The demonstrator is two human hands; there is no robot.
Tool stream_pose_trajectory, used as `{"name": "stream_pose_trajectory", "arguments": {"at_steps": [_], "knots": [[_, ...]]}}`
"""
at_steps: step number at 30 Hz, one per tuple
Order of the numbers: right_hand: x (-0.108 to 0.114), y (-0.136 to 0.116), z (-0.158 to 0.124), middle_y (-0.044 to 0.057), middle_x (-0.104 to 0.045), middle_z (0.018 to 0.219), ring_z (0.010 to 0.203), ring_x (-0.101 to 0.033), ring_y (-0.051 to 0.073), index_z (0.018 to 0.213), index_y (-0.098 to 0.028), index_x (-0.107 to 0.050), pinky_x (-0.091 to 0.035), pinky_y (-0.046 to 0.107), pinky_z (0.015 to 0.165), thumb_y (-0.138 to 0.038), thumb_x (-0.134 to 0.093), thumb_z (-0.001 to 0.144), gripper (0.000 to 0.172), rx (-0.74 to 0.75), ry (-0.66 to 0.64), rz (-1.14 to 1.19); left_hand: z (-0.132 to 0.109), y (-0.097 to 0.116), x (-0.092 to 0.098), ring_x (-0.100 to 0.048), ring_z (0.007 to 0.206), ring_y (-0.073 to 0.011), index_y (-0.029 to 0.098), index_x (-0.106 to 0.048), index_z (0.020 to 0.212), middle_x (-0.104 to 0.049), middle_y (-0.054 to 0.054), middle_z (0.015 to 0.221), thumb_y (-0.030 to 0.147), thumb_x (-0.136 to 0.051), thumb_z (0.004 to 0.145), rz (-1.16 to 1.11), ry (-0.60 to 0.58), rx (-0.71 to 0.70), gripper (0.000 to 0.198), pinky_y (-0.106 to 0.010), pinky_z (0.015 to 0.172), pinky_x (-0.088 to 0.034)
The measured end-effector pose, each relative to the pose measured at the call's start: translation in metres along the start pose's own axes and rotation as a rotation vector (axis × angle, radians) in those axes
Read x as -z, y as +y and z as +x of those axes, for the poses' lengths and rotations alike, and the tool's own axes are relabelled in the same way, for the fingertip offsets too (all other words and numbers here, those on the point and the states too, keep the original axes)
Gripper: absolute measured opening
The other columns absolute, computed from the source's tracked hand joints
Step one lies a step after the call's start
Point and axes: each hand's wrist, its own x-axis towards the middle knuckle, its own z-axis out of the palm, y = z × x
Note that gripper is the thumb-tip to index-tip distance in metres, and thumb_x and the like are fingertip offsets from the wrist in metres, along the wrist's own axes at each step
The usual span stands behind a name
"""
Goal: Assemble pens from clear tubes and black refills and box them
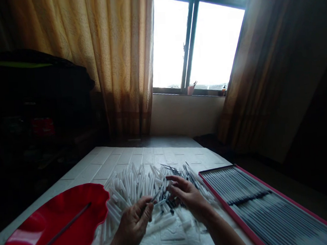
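My left hand (135,219) pinches a thin pen part (156,195) between thumb and fingers, its tip pointing up and right. My right hand (185,192) hovers just beyond it over the pile, fingers curled and reaching among dark thin refills (178,172); whether it grips one I cannot make out. A heap of white plastic pen tubes (129,188) covers the white table (143,155) under both hands.
A red scalloped tray (37,239) at the near left holds one thin dark stick (61,230). A red-edged flat box (270,208) of packed rows of pens lies at the right. Curtains and a bright window stand behind the table.
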Motion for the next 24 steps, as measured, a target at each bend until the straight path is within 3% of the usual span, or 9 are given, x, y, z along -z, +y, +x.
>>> {"name": "stream_pose_trajectory", "arguments": {"at_steps": [3, 8, 16, 24], "knots": [[0.001, 0.009, -0.001, 0.004, -0.067, 0.079, 0.057, -0.060, 0.011, 0.096, -0.016, -0.064, -0.035, 0.017, 0.044, -0.049, -0.078, 0.065, 0.047, -0.117, 0.045, 0.330, -0.002, 0.006, 0.001, -0.049, 0.047, -0.0115, 0.019, -0.067, 0.092, -0.052, 0.004, 0.056, 0.049, -0.046, 0.093, 0.066, -0.041, -0.051, 0.037, -0.018, 0.045, -0.037], [-0.002, 0.009, -0.005, 0.000, -0.065, 0.070, 0.050, -0.054, 0.006, 0.085, -0.014, -0.065, -0.029, 0.014, 0.041, -0.038, -0.087, 0.055, 0.045, -0.197, -0.015, 0.571, -0.002, 0.014, 0.004, -0.054, 0.053, -0.0137, 0.020, -0.067, 0.086, -0.057, 0.003, 0.059, 0.040, -0.046, 0.094, 0.163, -0.070, -0.091, 0.030, -0.020, 0.052, -0.040], [-0.006, 0.008, -0.007, -0.003, -0.061, 0.064, 0.049, -0.050, 0.005, 0.084, -0.013, -0.068, -0.028, 0.016, 0.042, -0.035, -0.087, 0.056, 0.041, -0.154, -0.056, 0.553, -0.002, 0.017, 0.005, -0.058, 0.053, -0.0143, 0.019, -0.066, 0.089, -0.063, 0.001, 0.062, 0.035, -0.044, 0.094, 0.277, -0.083, -0.153, 0.028, -0.020, 0.051, -0.041], [-0.009, 0.006, -0.010, -0.004, -0.058, 0.060, 0.049, -0.049, 0.007, 0.081, -0.015, -0.066, -0.033, 0.019, 0.046, -0.041, -0.083, 0.059, 0.038, -0.100, -0.133, 0.357, -0.002, 0.016, 0.007, -0.069, 0.066, -0.0173, 0.020, -0.067, 0.094, -0.073, -0.003, 0.075, 0.032, -0.042, 0.095, 0.377, -0.120, -0.189, 0.028, -0.021, 0.061, -0.049]]}}
